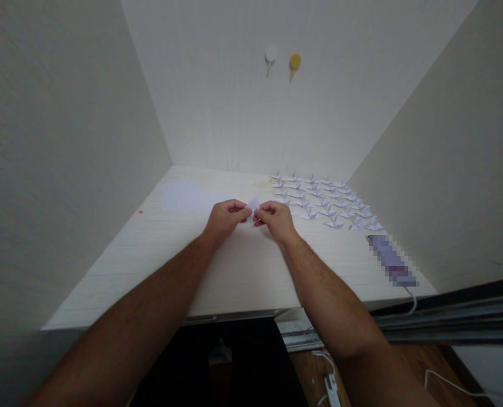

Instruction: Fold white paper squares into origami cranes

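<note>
Where the near edge of the desk [243,277] ends, a strip of wooden floor and a white cable [330,384] can be seen down low. Further in, around the middle of the desk, the left hand [224,219] and the right hand [278,219] are brought close together, knuckles up. A small folded paper piece [254,202] is pinched between them: the left hand's thumb and fingertips are closed on its left side, the right hand's on its right side, other fingers curled in. One pointed tip is stuck upward; whether it's lifted off the desk can't be told, and its exact shape is too small to make out. Off to the right, a pixelated flat object [391,260] is laid near the desk edge with a cord run off it. Behind the left hand a pale sheet [187,195] is spread flat, with a tiny orange speck [140,212] seen to its left. Behind the right hand, rows of small paper cranes [323,200] are lined up toward the back right corner. On the far wall, a white hook [270,55] and a yellow hook [295,60] are stuck side by side.
</note>
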### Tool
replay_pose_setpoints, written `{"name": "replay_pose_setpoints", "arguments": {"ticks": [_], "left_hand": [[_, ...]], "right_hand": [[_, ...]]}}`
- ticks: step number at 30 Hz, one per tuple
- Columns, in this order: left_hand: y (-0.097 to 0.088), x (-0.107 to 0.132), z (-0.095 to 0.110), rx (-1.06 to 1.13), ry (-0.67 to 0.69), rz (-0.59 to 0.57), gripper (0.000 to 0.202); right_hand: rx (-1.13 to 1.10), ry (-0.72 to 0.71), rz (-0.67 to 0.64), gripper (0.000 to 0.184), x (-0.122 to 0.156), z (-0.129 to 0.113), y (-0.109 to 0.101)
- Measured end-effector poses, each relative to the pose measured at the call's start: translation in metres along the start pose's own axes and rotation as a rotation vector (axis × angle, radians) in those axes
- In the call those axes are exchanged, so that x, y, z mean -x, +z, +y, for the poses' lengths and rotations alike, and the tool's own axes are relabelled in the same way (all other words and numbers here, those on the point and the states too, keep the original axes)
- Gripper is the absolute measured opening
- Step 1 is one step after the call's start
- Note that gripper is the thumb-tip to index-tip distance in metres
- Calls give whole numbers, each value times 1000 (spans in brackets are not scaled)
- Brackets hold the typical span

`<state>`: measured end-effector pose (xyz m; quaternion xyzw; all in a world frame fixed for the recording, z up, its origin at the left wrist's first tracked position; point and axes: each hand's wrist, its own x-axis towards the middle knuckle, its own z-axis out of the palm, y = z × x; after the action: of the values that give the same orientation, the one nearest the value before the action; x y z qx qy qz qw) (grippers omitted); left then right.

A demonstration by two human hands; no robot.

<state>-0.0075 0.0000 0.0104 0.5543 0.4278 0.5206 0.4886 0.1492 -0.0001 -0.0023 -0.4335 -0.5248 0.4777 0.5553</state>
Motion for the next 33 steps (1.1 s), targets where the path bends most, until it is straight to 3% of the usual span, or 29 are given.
{"name": "replay_pose_setpoints", "arguments": {"ticks": [11,27,33], "left_hand": [[-3,-4,-1,-65,10,14,17],[-1,-3,-3,-278,70,9,12],[0,-4,-2,-294,56,9,12]], "right_hand": [[28,39,-25,29,2,-2,0],[242,-52,19,15,2,4,0],[334,-112,-54,27,2,10,-4]]}}
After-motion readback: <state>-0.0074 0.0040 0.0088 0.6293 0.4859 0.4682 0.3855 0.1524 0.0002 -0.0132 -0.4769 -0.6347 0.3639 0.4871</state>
